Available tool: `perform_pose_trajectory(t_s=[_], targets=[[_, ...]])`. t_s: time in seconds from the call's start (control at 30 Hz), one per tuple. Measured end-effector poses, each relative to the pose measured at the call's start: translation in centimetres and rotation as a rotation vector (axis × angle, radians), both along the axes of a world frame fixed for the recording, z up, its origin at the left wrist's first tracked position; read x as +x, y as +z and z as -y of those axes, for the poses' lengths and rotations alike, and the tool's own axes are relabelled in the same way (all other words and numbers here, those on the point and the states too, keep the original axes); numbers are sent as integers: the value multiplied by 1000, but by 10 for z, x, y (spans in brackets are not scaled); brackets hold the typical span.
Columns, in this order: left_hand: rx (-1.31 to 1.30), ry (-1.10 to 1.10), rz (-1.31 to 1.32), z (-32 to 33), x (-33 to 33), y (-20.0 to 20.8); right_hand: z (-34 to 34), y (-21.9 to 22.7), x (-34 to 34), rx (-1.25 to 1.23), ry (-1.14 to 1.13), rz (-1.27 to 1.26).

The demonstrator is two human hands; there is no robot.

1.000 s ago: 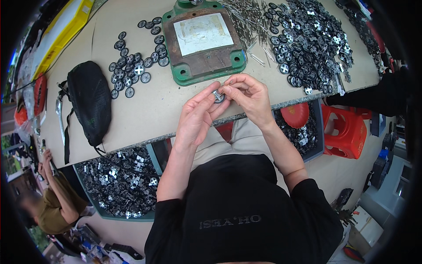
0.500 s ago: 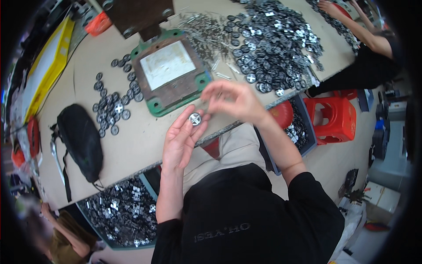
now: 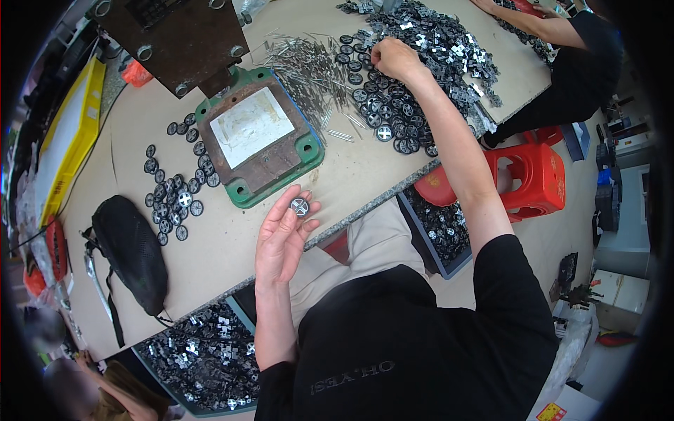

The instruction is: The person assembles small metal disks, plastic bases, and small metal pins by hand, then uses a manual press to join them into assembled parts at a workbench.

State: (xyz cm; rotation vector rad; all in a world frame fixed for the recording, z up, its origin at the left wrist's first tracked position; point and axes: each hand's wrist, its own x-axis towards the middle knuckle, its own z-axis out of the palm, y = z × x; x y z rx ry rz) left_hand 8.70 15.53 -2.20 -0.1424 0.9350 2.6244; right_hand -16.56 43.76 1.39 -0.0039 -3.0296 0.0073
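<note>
Near the table's front edge, my left hand (image 3: 278, 247) is palm up, its thumb and fingers closed on a small black wheel (image 3: 300, 206) with a silver cross face. My right hand (image 3: 397, 60) reaches far forward to the heap's left edge, fingers curled down among the parts; what they grip, if anything, is hidden. Similar wheels (image 3: 386, 112) lie at the near side of the heap of black and silver parts (image 3: 449, 43). Thin metal pins (image 3: 302, 74) are strewn left of it. Beyond my left hand stands a press with a green base (image 3: 247, 199) and a pale plate (image 3: 251, 126).
More wheels (image 3: 167, 200) lie scattered left of the press, near a black pouch (image 3: 130, 256). A yellow tray (image 3: 74, 144) is at the far left. Bins of parts (image 3: 200, 354) sit below the table, and red stools (image 3: 530, 184) to the right. Other people work at both sides.
My right hand has moved from beside my left hand forward and right to the heap. My left hand keeps the wheel, now slightly lower and left in view. The view has shifted slightly.
</note>
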Motion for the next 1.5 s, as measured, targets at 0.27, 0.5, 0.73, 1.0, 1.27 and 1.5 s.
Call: perform_pose_trajectory(t_s=[0.27, 0.5, 0.73, 1.0, 1.27, 1.5], targets=[[4, 9, -18, 1, 2, -2, -20, 7, -12, -260, 40, -161], [-11, 14, -18, -1, 4, -3, -16, -8, -37, -4, 271, -201], [-14, 73, -23, -1, 6, -2, 35, 38, 77, -994, 309, 126], [-145, 138, -68, -17, 4, 7, 64, 18, 183, -1547, 327, 447], [-219, 179, -75, -19, 9, 7, 72, 9, 196, -1599, 337, 449], [-307, 197, -91, -20, 11, 6, 73, 3, 197, -1564, 340, 436]])
